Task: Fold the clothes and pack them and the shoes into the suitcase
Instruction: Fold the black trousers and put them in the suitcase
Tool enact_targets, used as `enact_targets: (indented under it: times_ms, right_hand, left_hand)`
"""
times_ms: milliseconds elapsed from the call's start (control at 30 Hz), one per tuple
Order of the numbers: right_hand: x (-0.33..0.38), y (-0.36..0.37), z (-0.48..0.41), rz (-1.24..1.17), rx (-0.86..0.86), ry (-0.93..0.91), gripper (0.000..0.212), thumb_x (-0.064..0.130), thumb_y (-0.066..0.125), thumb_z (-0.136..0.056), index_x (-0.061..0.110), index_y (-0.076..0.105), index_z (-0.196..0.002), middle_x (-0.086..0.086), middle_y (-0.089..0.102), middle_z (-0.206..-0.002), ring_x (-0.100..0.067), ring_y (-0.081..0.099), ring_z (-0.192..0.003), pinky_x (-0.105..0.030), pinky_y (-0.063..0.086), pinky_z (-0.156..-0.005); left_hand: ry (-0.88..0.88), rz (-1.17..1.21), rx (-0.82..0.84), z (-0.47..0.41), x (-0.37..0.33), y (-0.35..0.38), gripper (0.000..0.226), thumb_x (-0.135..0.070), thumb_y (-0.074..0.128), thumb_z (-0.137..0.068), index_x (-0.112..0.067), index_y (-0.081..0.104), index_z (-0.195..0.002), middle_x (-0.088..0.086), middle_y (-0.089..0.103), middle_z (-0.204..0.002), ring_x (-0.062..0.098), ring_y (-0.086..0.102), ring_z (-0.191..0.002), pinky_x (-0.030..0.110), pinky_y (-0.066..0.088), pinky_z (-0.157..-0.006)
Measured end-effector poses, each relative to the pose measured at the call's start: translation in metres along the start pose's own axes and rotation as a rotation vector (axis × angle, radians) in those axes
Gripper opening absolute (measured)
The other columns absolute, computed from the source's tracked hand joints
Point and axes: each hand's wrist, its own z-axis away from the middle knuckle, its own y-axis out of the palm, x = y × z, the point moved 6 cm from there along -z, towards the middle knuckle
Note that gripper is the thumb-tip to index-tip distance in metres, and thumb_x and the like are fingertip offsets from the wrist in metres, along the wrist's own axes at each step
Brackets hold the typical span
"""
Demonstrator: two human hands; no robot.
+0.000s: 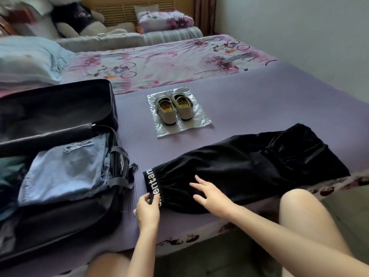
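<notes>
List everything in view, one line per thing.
suitcase: one, black, open on the bed's left side
denim garment: one, pale blue, folded inside the suitcase
black garment: one, black with a white-lettered waistband, spread along the mat's near edge
shoes: one pair, beige, on the plastic sheet
plastic sheet: one, clear, mid-mat
mat: one, purple, over the bed
floral sheet: one, pink and white, beyond the mat
plush toy: one, white and black, far left
folded quilt: one, floral, far end
left hand: one, pinches the waistband
right hand: one, fingers spread, at the black garment
</notes>
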Motion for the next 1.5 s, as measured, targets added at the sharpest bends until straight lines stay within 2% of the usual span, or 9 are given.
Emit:
enact_targets:
  times_ms: [133, 267, 400, 567, 733, 967, 1167, 1333, 1500]
  right_hand:
    - [0.012, -0.019, 0.005, -0.309, -0.156, 0.025, 0.038, 0.024, 0.049, -0.097, 0.026, 0.051, -0.135, 0.008, 0.039, -0.146, -0.007, 0.043, -0.128, -0.018, 0.032, -0.105]
    - [0.04, -0.032, -0.001, -0.438, -0.209, 0.008, 0.032, 0.018, 0.053, -0.094, 0.019, 0.061, -0.125, 0.006, 0.063, -0.114, -0.004, 0.059, -0.096, -0.016, 0.044, -0.091]
    - [0.051, -0.035, -0.005, -0.566, -0.198, 0.03, 0.03, 0.017, 0.051, -0.095, 0.017, 0.062, -0.123, 0.002, 0.065, -0.115, -0.014, 0.062, -0.102, -0.018, 0.045, -0.085]
    - [0.06, -0.046, -0.007, -0.699, -0.169, 0.048, 0.029, 0.021, 0.048, -0.098, 0.014, 0.06, -0.123, 0.0, 0.063, -0.114, -0.014, 0.062, -0.088, -0.01, 0.045, -0.065]
    - [0.058, -0.078, -0.01, -0.735, -0.148, 0.097, 0.039, 0.047, 0.058, -0.089, 0.009, 0.066, -0.095, -0.004, 0.063, -0.085, -0.016, 0.06, -0.075, -0.029, 0.047, -0.068]
    - [-0.013, -0.134, 0.005, -0.612, -0.35, 0.143, 0.005, 0.008, 0.068, -0.082, 0.01, 0.064, -0.084, 0.0, 0.064, -0.074, -0.01, 0.059, -0.069, -0.021, 0.046, -0.064]
    - [-0.094, -0.196, 0.014, -0.607, -0.518, 0.216, 0.008, 0.005, 0.061, -0.088, 0.011, 0.063, -0.093, -0.008, 0.068, -0.091, -0.017, 0.061, -0.08, -0.026, 0.047, -0.073]
    - [-0.155, -0.182, 0.006, 0.131, -0.271, 0.485, 0.064, 0.027, 0.058, -0.09, 0.004, 0.029, -0.143, -0.02, 0.042, -0.138, -0.034, 0.048, -0.121, -0.039, 0.041, -0.099]
    - [-0.114, -0.196, -0.025, 0.373, -0.448, 0.191, 0.058, 0.031, 0.058, -0.09, 0.014, 0.038, -0.142, -0.009, 0.042, -0.138, -0.029, 0.035, -0.127, -0.037, 0.029, -0.107]
  left_hand:
    - [0.001, 0.217, -0.006, -0.004, -0.005, 0.003, 0.018, -0.015, 0.072, -0.079, -0.018, 0.062, -0.094, 0.009, 0.064, -0.106, 0.028, 0.059, -0.107, 0.041, 0.045, -0.098]
    - [-0.068, 0.546, 0.134, 0.007, -0.016, 0.016, 0.023, -0.008, 0.07, -0.081, -0.013, 0.062, -0.102, 0.009, 0.063, -0.105, 0.018, 0.059, -0.095, 0.038, 0.047, -0.094]
    - [-0.028, 0.651, 0.107, 0.02, -0.024, 0.019, 0.026, -0.011, 0.07, -0.082, -0.023, 0.058, -0.102, 0.009, 0.063, -0.113, 0.02, 0.061, -0.099, 0.037, 0.047, -0.093]
    - [0.072, 0.653, 0.211, 0.043, -0.045, 0.027, 0.079, -0.016, 0.074, -0.078, -0.027, 0.029, -0.142, 0.011, 0.052, -0.131, 0.022, 0.056, -0.116, 0.041, 0.04, -0.105]
    - [0.309, 0.552, 0.482, 0.078, -0.084, 0.056, 0.059, -0.004, 0.071, -0.078, -0.021, 0.052, -0.132, -0.005, 0.065, -0.121, 0.005, 0.061, -0.11, 0.016, 0.05, -0.085]
    - [0.437, 0.289, 0.75, 0.108, -0.113, 0.113, 0.052, -0.001, 0.066, -0.083, -0.021, 0.054, -0.13, -0.008, 0.056, -0.133, 0.0, 0.051, -0.121, 0.019, 0.044, -0.099]
    - [0.464, 0.12, 0.522, 0.104, -0.104, 0.129, 0.038, -0.008, 0.058, -0.09, -0.028, 0.056, -0.123, -0.016, 0.056, -0.124, -0.011, 0.05, -0.11, 0.017, 0.04, -0.101]
    - [0.226, -0.029, 0.473, 0.091, -0.059, 0.145, 0.049, -0.026, 0.061, -0.09, -0.022, 0.043, -0.135, -0.004, 0.047, -0.135, 0.01, 0.047, -0.117, 0.024, 0.039, -0.095]
    - [0.066, -0.032, 0.4, 0.091, -0.048, 0.159, 0.064, -0.042, 0.064, -0.085, -0.016, 0.036, -0.137, -0.007, 0.046, -0.118, 0.011, 0.047, -0.11, 0.024, 0.037, -0.088]
